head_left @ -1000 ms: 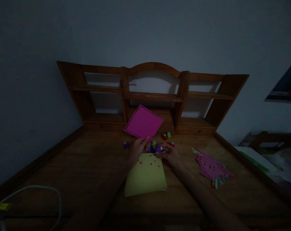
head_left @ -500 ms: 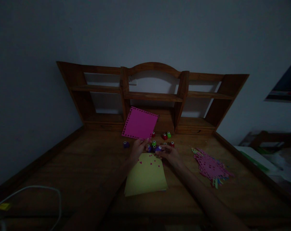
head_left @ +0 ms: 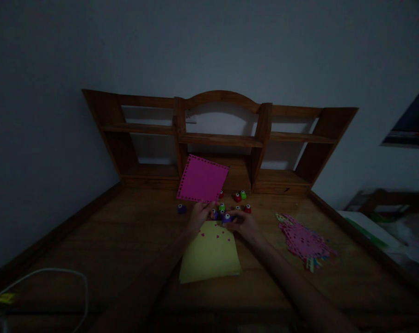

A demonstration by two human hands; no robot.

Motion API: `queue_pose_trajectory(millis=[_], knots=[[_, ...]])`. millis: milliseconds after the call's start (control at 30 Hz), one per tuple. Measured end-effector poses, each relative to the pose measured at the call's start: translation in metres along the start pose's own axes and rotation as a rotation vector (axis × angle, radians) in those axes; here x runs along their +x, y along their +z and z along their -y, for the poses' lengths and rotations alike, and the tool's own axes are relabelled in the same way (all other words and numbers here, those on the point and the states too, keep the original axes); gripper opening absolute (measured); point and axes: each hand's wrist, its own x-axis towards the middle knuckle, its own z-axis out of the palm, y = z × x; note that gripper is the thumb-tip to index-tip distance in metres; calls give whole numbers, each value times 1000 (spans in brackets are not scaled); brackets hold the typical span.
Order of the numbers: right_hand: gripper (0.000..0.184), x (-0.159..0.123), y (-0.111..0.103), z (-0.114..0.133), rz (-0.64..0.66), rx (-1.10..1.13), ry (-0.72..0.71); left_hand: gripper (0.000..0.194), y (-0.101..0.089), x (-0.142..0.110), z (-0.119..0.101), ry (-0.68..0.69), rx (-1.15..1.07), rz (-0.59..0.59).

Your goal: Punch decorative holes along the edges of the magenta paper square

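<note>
My left hand (head_left: 200, 216) pinches the lower edge of a bright pink paper sheet (head_left: 203, 179), which stands tilted up and has rows of punched holes along its borders. A purple craft punch (head_left: 226, 218) with a round white-and-dark top is in the fingers of my right hand (head_left: 243, 223). Between my hands several similar punches stand close together, among them a green punch (head_left: 222, 206) and another purple punch (head_left: 214, 214). Below them lies a pale yellow sheet (head_left: 211, 259) with small pink cut-outs (head_left: 217, 236) scattered near its top.
More punches stand behind, including a red punch (head_left: 237, 197). One purple punch (head_left: 181, 209) sits apart on the left. A pile of punched pink strips (head_left: 305, 240) lies on the right of the wooden desk (head_left: 126, 240). A wooden shelf (head_left: 219, 138) rises behind; a white cable (head_left: 57, 269) loops front left.
The purple punch in my right hand has come slightly down and nearer to me, with its top turned more upright. The pink sheet has shifted a little down and right with my left hand.
</note>
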Motion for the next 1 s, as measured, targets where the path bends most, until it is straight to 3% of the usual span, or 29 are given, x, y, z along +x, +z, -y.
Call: queue_pose_trajectory(millis=[233, 433, 700, 1000], knots=[[45, -3, 1, 1, 65, -103, -34, 45, 1, -1, -2, -22, 10, -27], [41, -4, 2, 2, 22, -205, -32, 45, 0, 1, -1, 0, 42, -35], [33, -1, -1, -6, -38, -295, -202, 47, 0, -1, -7, 14, 62, -73], [22, -14, 1, 32, -171, -510, -437, 48, -8, 4, -1, 53, 36, -134]])
